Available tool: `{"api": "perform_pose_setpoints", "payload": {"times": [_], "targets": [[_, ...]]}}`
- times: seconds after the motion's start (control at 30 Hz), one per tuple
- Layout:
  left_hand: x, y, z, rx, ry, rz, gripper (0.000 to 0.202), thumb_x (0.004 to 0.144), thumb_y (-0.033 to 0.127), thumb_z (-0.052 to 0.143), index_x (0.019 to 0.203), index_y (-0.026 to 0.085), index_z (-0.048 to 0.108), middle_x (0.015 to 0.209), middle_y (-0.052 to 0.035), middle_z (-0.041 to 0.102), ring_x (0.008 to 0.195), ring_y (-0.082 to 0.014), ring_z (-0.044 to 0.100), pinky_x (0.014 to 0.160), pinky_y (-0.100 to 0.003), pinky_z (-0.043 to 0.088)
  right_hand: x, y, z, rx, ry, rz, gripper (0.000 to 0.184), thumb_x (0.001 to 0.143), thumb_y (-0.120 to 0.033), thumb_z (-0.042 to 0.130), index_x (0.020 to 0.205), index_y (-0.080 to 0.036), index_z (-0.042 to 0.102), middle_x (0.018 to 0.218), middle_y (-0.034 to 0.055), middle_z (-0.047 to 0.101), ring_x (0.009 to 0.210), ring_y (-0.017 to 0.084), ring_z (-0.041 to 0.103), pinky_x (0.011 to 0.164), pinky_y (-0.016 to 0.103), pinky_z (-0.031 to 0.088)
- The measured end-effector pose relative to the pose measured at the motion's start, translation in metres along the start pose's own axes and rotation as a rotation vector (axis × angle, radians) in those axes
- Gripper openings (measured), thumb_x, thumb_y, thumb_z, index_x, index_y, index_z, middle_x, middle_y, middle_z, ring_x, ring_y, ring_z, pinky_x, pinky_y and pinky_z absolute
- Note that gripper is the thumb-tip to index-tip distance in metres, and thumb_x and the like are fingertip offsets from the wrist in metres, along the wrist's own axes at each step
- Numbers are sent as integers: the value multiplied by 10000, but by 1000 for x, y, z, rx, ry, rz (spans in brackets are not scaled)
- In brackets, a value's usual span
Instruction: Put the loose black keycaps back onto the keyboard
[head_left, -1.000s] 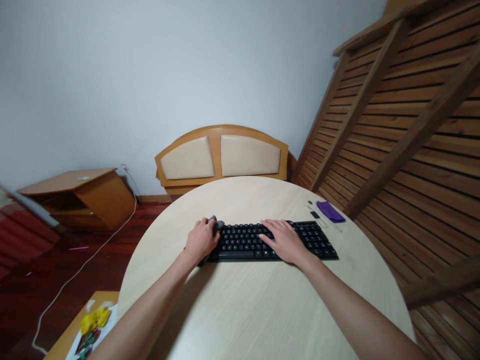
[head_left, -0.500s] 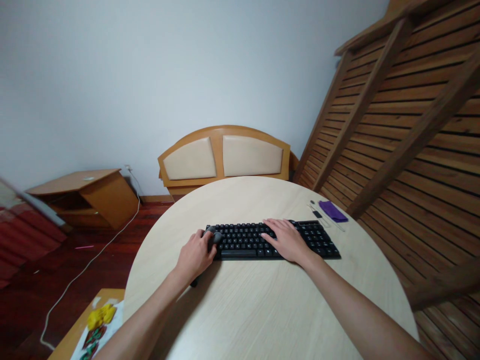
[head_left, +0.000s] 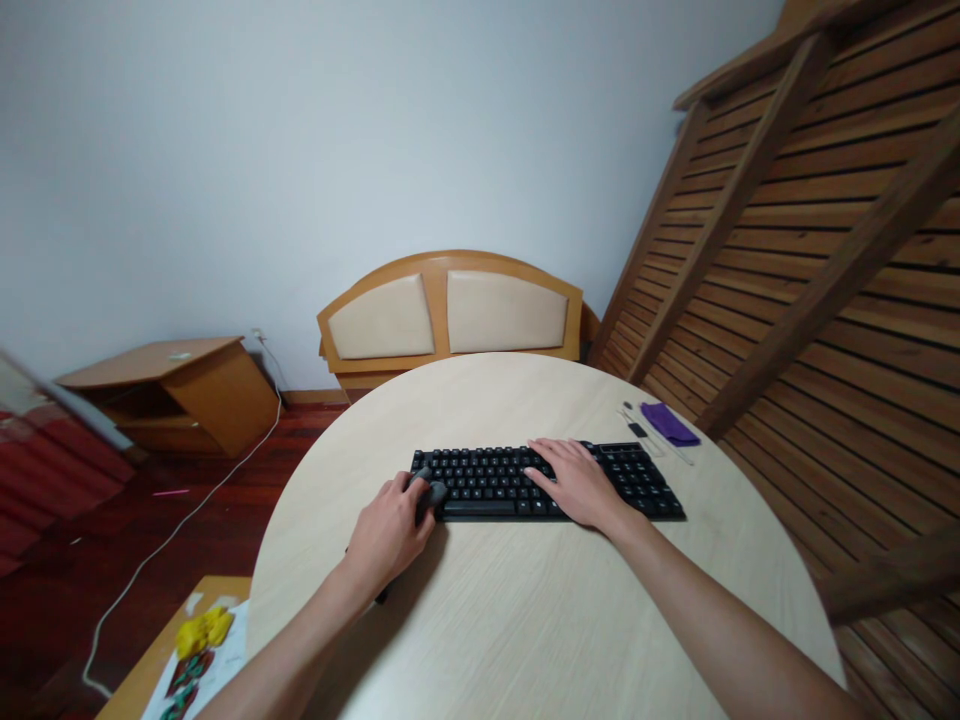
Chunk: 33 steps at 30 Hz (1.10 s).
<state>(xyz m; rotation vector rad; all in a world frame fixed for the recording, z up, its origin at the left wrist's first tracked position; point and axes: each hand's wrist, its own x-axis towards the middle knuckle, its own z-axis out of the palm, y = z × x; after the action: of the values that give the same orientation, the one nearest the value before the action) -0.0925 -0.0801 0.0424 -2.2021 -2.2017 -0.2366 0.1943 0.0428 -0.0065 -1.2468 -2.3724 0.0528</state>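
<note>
A black keyboard (head_left: pixel 495 480) lies across the middle of the round table. At its left end my left hand (head_left: pixel 394 525) is closed around a dark grey, rounded object (head_left: pixel 431 492), whose exact kind is hard to make out. A dark tip also shows below this hand, near the wrist; most of what lies in the palm is hidden. My right hand (head_left: pixel 574 480) rests flat over the keys right of centre, its thumb apart from the other fingers, covering part of the keyboard and pressing lightly against it.
A folded purple cloth (head_left: pixel 670 424) and small items, including a small black piece (head_left: pixel 637 430), lie on the table (head_left: pixel 525 620) at the right. Wooden slats (head_left: pixel 840 250) lean beyond. Yellow material (head_left: pixel 204 630) sits on a lower surface at left. A white cable (head_left: pixel 169 540) crosses the floor.
My left hand and the grey object have shifted slightly down and right, uncovering the keyboard's upper left corner. My right hand has kept its place on the keys.
</note>
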Motion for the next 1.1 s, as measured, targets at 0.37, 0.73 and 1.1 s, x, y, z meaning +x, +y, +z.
{"api": "perform_pose_setpoints", "payload": {"times": [0.37,0.73,1.1], "targets": [[3,40,12,-115,41,178,248,943,342,509,1142,227,603,1241,-88,560,1097,-237,570,929,-348,508,0,1,0,-2,-4,-9,510,987,-534,404,1383,-246,545,1395,75,574,1289,252,500,1146,473,290],[20,-2,6,39,50,-80,247,956,313,497,1166,211,576,1161,-99,591,1053,-245,596,798,-323,517,0,-2,-3,-3,17,-5,494,987,-523,404,1360,-244,568,1375,71,591,1277,251,515,1139,462,314],[64,26,4,45,22,-135,241,965,326,466,1108,178,590,1101,-125,598,1001,-249,620,773,-315,495,1,-4,1,-3,19,12,493,988,-511,400,1357,-228,565,1381,75,585,1281,247,509,1147,470,291]]}}
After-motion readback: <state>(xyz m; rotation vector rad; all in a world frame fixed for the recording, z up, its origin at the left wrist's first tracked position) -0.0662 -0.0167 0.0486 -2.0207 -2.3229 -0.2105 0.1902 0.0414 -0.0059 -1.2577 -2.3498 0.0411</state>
